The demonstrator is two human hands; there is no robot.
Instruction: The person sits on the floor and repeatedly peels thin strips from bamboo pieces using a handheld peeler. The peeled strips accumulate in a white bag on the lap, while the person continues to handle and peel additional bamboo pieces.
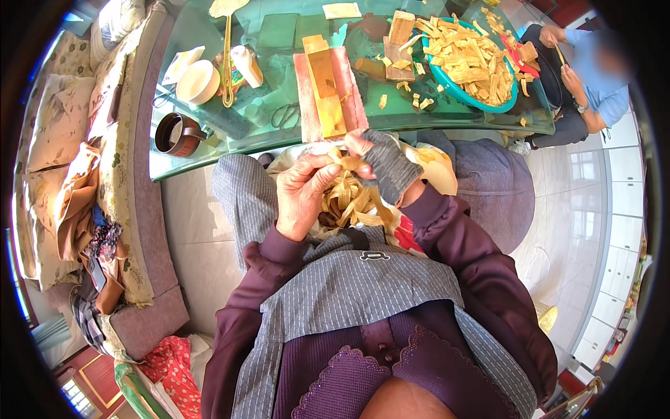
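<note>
My left hand [306, 186] pinches one end of a pale yellow-brown dried strip [345, 160] between thumb and fingers. My right hand [384, 162], in a grey fingerless glove, holds the same strip close by; its fingertips are slightly blurred. Below both hands, more long strips [348, 201] lie in a heap on my lap, over the grey striped apron [361, 283]. Just beyond the hands, a wooden block [324, 78] with a yellow lower part rests on a pink towel [356, 91] at the glass table's edge.
On the green glass table [277, 118] stand a teal basket [437, 78] full of folded pieces, a white bowl [198, 83], a dark mug [178, 134], a white bottle [247, 65] and a long-handled skimmer [228, 63]. Another person [591, 78] sits at the right. A sofa [112, 173] runs along the left.
</note>
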